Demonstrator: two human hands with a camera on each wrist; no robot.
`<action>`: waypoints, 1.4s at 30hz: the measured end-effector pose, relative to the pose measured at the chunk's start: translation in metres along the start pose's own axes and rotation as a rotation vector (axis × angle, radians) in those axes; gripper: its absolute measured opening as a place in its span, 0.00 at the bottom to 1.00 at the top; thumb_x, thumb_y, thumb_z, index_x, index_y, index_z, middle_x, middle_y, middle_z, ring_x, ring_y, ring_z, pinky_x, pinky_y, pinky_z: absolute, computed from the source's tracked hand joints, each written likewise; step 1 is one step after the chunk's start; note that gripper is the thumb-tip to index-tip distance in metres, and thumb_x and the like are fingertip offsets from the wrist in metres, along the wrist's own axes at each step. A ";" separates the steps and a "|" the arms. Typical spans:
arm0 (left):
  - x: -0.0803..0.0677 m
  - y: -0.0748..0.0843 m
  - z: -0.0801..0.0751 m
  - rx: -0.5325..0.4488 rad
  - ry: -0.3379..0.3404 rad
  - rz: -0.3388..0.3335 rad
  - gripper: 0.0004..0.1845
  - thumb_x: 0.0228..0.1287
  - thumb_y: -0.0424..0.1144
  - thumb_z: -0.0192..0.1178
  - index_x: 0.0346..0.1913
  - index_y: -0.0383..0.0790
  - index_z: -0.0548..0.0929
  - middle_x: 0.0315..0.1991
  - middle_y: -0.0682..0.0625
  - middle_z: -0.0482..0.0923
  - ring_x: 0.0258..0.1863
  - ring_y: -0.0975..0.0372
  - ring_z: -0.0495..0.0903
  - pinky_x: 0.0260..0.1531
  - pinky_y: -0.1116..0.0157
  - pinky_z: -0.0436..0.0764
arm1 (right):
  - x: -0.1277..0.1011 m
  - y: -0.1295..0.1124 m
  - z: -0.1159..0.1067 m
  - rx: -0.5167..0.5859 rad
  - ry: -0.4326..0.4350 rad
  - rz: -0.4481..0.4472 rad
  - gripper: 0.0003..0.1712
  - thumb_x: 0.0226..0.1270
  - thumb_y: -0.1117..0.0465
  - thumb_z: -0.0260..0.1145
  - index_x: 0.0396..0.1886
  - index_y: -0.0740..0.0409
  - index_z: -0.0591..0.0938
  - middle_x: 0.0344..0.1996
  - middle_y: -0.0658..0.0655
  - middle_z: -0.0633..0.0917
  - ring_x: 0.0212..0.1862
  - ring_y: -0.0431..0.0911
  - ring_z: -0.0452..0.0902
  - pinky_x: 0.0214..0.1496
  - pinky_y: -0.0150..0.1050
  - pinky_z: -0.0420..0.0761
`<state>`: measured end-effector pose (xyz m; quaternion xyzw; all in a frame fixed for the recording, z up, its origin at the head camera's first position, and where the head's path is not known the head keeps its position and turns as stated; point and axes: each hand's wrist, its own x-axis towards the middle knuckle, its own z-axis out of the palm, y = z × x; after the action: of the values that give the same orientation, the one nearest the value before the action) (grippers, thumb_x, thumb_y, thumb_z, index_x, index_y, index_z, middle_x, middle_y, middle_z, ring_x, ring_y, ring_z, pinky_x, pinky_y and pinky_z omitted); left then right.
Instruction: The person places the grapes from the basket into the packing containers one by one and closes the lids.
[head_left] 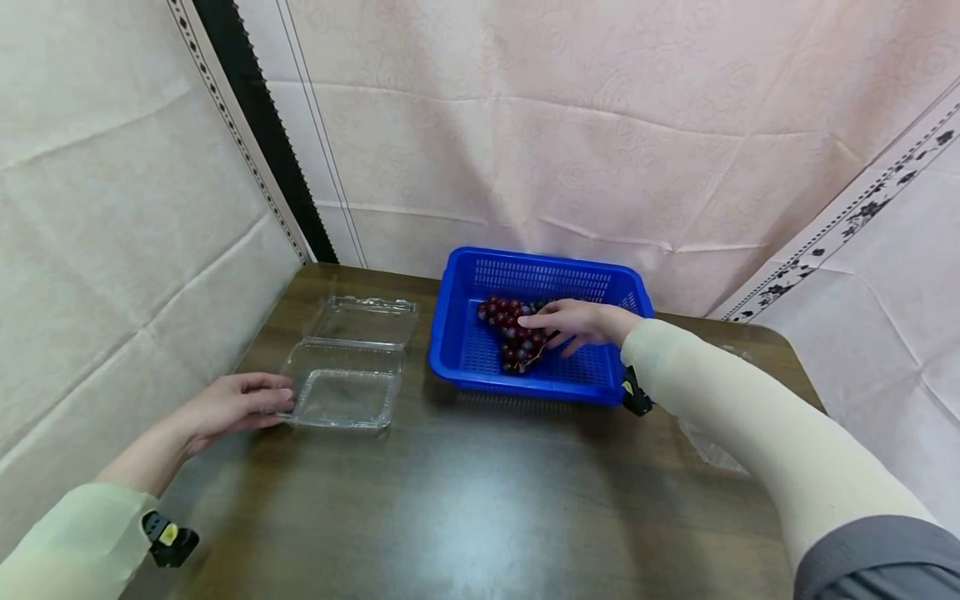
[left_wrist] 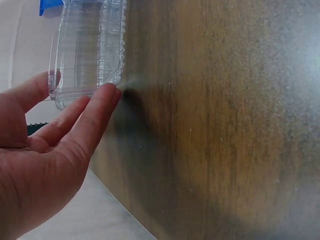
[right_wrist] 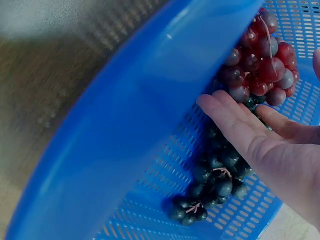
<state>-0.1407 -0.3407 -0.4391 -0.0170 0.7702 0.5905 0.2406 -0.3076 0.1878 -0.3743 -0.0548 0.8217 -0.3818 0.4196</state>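
A clear plastic clamshell box (head_left: 348,358) lies on the table with its lid unfolded to the far side. My left hand (head_left: 243,404) grips its left edge, the thumb at the rim and the fingers along the outer wall in the left wrist view (left_wrist: 65,135). A blue basket (head_left: 517,382) holds a bunch of red grapes (head_left: 513,325) and a bunch of dark grapes (right_wrist: 220,170). Inside the basket, my right hand (head_left: 581,322) reaches over the grapes with fingers extended. In the right wrist view its fingertips are right beside the red bunch, above the dark one.
Another piece of clear plastic (head_left: 712,446) lies on the right of the wooden table (head_left: 465,500), partly hidden by my right sleeve. Pale cloth (head_left: 525,150) hangs behind and at both sides, with a dark gap at the back left corner.
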 end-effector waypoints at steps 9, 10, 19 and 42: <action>-0.002 -0.006 -0.001 -0.008 -0.007 0.007 0.36 0.83 0.39 0.59 0.76 0.14 0.59 0.69 0.27 0.73 0.57 0.65 0.85 0.57 0.62 0.88 | 0.007 -0.006 0.009 -0.004 -0.041 0.021 0.51 0.81 0.38 0.61 0.86 0.63 0.52 0.82 0.72 0.59 0.78 0.67 0.64 0.74 0.63 0.75; -0.002 -0.007 -0.001 -0.008 -0.006 0.008 0.36 0.83 0.38 0.59 0.76 0.14 0.59 0.69 0.27 0.73 0.56 0.65 0.85 0.57 0.62 0.88 | 0.009 -0.006 0.010 0.000 -0.039 0.026 0.51 0.81 0.37 0.62 0.86 0.62 0.53 0.82 0.71 0.59 0.78 0.67 0.64 0.74 0.63 0.76; -0.001 -0.009 -0.002 -0.006 0.005 0.005 0.34 0.83 0.36 0.59 0.76 0.14 0.60 0.66 0.33 0.78 0.54 0.68 0.85 0.55 0.63 0.89 | 0.019 -0.008 0.017 0.071 -0.034 0.036 0.53 0.79 0.40 0.65 0.87 0.60 0.49 0.84 0.69 0.55 0.81 0.68 0.57 0.72 0.65 0.78; -0.001 -0.007 0.003 0.012 0.033 0.004 0.35 0.82 0.39 0.61 0.76 0.16 0.62 0.72 0.25 0.70 0.55 0.69 0.84 0.56 0.62 0.89 | 0.049 -0.033 0.045 0.151 -0.044 0.050 0.63 0.74 0.42 0.73 0.89 0.56 0.41 0.87 0.62 0.44 0.84 0.62 0.52 0.70 0.63 0.80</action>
<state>-0.1367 -0.3403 -0.4454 -0.0236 0.7776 0.5860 0.2270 -0.3141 0.1186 -0.3996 -0.0108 0.7823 -0.4305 0.4500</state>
